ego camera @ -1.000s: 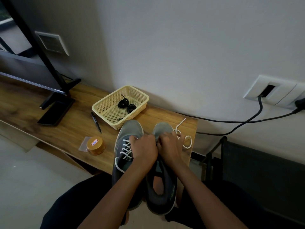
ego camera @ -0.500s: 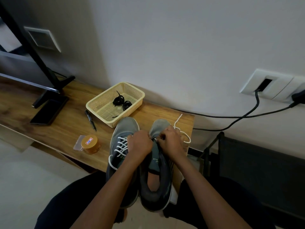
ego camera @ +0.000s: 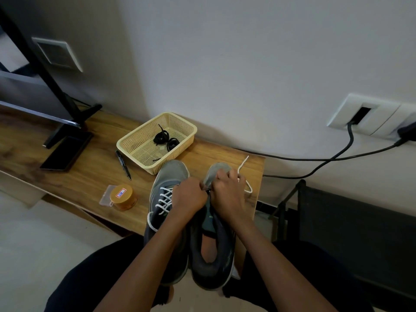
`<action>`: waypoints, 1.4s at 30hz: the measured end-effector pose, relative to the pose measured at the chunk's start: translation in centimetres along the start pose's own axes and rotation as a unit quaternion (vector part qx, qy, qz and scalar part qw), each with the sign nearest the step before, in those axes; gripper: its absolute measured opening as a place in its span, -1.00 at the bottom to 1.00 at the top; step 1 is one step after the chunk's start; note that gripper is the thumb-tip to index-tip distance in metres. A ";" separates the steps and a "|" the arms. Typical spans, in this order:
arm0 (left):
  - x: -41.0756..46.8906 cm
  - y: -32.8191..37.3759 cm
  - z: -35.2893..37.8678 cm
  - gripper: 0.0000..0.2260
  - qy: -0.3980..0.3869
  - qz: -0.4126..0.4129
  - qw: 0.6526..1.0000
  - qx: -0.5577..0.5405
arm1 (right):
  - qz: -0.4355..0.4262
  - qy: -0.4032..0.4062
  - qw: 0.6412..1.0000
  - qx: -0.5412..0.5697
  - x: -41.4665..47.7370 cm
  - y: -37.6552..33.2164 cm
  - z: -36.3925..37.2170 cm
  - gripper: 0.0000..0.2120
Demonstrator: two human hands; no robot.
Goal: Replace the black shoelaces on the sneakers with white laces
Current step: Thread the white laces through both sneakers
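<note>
Two grey sneakers lie side by side on the table's front edge, toes toward the wall. The left sneaker point(ego camera: 166, 190) carries white laces across its eyelets. Over the right sneaker point(ego camera: 212, 239) my left hand point(ego camera: 189, 198) and my right hand point(ego camera: 227, 194) meet with curled fingers, pinching at the eyelet area near the toe. A loose white lace point(ego camera: 244, 174) trails out from under my right hand onto the wood. Two coiled black laces point(ego camera: 165, 139) lie in the cream basket point(ego camera: 137, 140). What exactly the fingertips hold is hidden.
A black pen point(ego camera: 123, 164) and a small orange-lidded jar point(ego camera: 122, 197) sit left of the shoes. A phone point(ego camera: 66, 150) lies by a monitor stand point(ego camera: 67, 113). Black cables point(ego camera: 315, 159) run from wall sockets; a dark chair point(ego camera: 351, 224) stands at the right.
My hands shifted slightly toward the toe of the right sneaker and keep working at its eyelets. The view dipped a little; nothing else moved.
</note>
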State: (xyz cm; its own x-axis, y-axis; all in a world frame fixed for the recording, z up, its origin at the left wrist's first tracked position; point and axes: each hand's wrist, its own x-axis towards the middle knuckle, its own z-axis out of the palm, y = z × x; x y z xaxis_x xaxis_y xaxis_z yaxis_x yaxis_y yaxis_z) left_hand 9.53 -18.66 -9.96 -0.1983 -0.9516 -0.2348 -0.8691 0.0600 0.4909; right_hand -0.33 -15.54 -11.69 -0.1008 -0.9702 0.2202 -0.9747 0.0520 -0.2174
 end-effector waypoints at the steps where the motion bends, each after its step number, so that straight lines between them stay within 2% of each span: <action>1: -0.1 0.0 0.0 -0.87 -0.003 0.006 1.000 -0.006 | 0.008 0.017 1.000 0.014 -0.1 0.0 0.5 -0.90; 5: -0.2 -0.1 -0.2 -0.84 -0.016 0.020 1.000 -0.017 | 0.054 0.046 0.989 0.130 -0.6 0.4 1.8 -0.93; 8: -0.2 -0.1 -0.2 -0.82 -0.027 0.028 0.999 -0.009 | 0.089 0.035 0.982 0.162 -0.7 0.6 1.5 -0.92; 14: -0.1 -0.3 -0.2 -0.83 -0.027 0.022 0.999 -0.012 | 0.034 -0.061 0.994 0.084 -0.5 1.7 -0.1 -0.84; 24: 0.2 -0.6 0.0 -0.83 -0.045 0.016 0.999 0.001 | 0.056 -0.013 0.991 0.121 -0.5 1.1 0.9 -0.84; 30: 0.4 -0.5 0.0 -0.76 -0.029 0.028 0.999 0.017 | 0.078 0.024 0.988 0.133 -0.6 0.8 1.0 -0.94; 34: 0.2 -0.1 -0.3 -0.75 0.024 0.039 0.997 0.066 | 0.120 0.019 0.987 0.100 -0.6 1.3 0.0 -0.73; 37: 0.0 0.3 -0.4 -0.84 0.048 0.039 0.996 0.057 | 0.200 0.019 0.972 0.119 -1.2 2.1 -1.1 -0.66; 40: 0.0 0.4 -0.4 -0.90 0.052 0.020 0.998 0.036 | 0.290 -0.066 0.942 0.157 -1.9 2.7 -1.9 -0.66; 42: -0.1 0.5 -0.3 -0.86 0.064 0.013 0.997 0.028 | 0.291 -0.113 0.940 0.133 -2.4 2.6 -2.0 -0.64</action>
State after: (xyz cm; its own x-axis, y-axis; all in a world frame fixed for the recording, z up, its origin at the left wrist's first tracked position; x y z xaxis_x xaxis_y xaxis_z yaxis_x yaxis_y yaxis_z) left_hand 9.25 -18.64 -9.45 -0.1654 -0.9798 -0.1120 -0.8891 0.0990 0.4470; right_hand -3.05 -12.62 -10.85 -0.5282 -0.8224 -0.2112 -0.6791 0.5585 -0.4763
